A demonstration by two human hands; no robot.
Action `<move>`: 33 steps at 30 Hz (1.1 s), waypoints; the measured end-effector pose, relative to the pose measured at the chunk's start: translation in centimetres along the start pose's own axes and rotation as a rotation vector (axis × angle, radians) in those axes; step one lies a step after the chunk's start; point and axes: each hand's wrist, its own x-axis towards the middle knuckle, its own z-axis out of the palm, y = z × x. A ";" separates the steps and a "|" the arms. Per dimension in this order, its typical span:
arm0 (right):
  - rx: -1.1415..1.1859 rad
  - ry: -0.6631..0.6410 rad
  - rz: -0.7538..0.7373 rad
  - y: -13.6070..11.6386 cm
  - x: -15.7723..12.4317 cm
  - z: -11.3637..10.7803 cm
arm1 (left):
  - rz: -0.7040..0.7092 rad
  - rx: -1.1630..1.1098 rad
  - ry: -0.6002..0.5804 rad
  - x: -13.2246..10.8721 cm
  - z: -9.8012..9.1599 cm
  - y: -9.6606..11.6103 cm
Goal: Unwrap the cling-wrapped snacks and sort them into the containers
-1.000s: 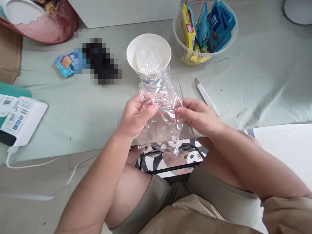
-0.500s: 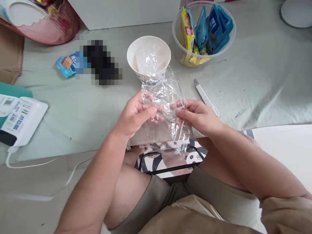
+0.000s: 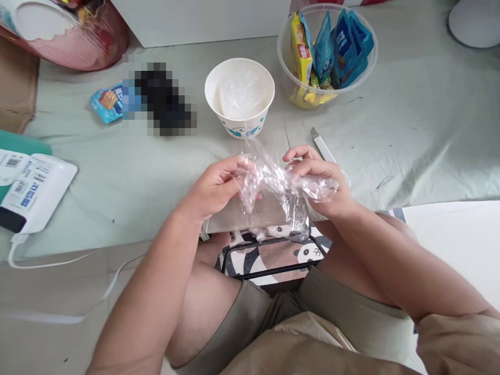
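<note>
Between my two hands is a crumpled sheet of clear plastic wrap (image 3: 279, 190), held above the near edge of the grey-green cloth. My left hand (image 3: 213, 187) pinches its left side with closed fingers. My right hand (image 3: 320, 182) grips the right side, and the film bunches over its knuckles. Behind the wrap stands a white paper bowl (image 3: 239, 99) with blue marks, with more clear film lying inside it.
A clear tub (image 3: 327, 49) of blue and yellow snack packets stands at the back right. A white utility knife (image 3: 326, 153) lies by my right hand. A small blue packet (image 3: 107, 102) and a white device with cable (image 3: 35, 192) are at the left.
The wrap was stretched upright in front of the bowl; now it is scrunched lower between my hands. My right hand has turned over, with film across its fingers.
</note>
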 end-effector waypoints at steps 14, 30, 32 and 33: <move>0.027 0.134 0.090 0.0 0.1 -0.6 | 0.033 -0.185 0.015 0.1 -0.8 0.1; 0.154 -0.009 0.305 -0.2 0.1 -0.2 | 0.127 -0.269 0.150 0.5 -1.0 -0.4; 0.129 0.046 0.255 0.0 0.1 -0.3 | -0.020 -0.243 0.022 0.3 -0.7 -0.4; 0.123 0.071 0.232 0.2 0.1 -0.3 | -0.061 -0.203 -0.012 0.3 -0.5 -0.4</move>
